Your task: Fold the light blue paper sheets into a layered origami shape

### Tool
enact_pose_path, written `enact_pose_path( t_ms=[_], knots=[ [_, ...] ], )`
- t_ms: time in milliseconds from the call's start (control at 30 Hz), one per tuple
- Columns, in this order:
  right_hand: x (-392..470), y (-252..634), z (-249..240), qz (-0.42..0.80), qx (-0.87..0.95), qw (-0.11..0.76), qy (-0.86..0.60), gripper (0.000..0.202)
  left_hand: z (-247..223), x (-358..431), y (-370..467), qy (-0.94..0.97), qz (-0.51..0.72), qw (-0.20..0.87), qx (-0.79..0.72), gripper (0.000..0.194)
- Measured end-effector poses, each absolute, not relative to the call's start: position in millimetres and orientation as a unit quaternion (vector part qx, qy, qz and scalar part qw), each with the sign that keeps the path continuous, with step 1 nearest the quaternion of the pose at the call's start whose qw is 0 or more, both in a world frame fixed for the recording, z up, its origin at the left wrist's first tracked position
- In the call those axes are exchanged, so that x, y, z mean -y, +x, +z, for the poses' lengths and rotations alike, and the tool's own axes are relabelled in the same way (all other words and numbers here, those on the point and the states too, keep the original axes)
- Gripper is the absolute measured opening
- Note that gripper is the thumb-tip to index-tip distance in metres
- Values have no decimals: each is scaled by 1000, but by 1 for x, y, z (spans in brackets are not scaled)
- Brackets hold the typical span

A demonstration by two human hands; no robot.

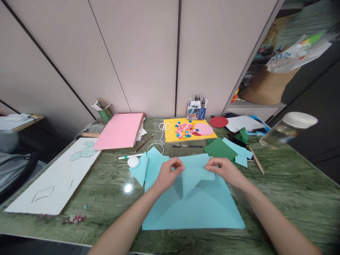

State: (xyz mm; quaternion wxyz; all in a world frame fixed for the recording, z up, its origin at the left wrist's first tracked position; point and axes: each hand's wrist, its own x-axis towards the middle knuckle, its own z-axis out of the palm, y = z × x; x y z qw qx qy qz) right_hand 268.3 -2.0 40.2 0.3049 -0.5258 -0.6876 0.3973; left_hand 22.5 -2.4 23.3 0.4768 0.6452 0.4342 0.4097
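Note:
A folded light blue paper (195, 177) is held up between my two hands, over a large light blue sheet (193, 216) lying on the table. My left hand (171, 171) pinches its left edge between thumb and fingers. On the other side, my right hand (223, 169) pinches the right edge the same way. The folded piece has a pointed flap hanging downward. More light blue paper (154, 166) lies left of my left hand, beside a white round object (133, 162).
Behind are a yellow sheet (171, 134) with small coloured balls, scissors (164, 126), a pencil (144, 143) and a pink pad (120, 131). A cactus drawing (53, 180) lies left. Green paper (221, 149) and a lidded bottle (281, 132) stand at right.

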Motion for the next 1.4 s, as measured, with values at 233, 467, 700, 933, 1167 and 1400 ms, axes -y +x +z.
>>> enact_pose_path(
  t_ms=[233,467,700,933,1167,1400],
  knots=[
    [2,273,38,348,685,331,-548,37,23,1,22,645,406,482,-433,18],
    [1,272,42,356,688,319,-547,40,21,-1,21,635,412,483,-440,18],
    [2,276,42,345,678,334,-556,38,21,0,23,614,415,510,-437,23],
    [7,270,42,319,668,360,-567,37,27,3,23,608,417,515,-436,21],
    [2,271,40,353,656,361,-560,40,24,2,24,606,429,509,-436,21],
    [3,271,42,399,653,350,-540,39,21,-1,23,605,431,512,-432,20]
  ],
)
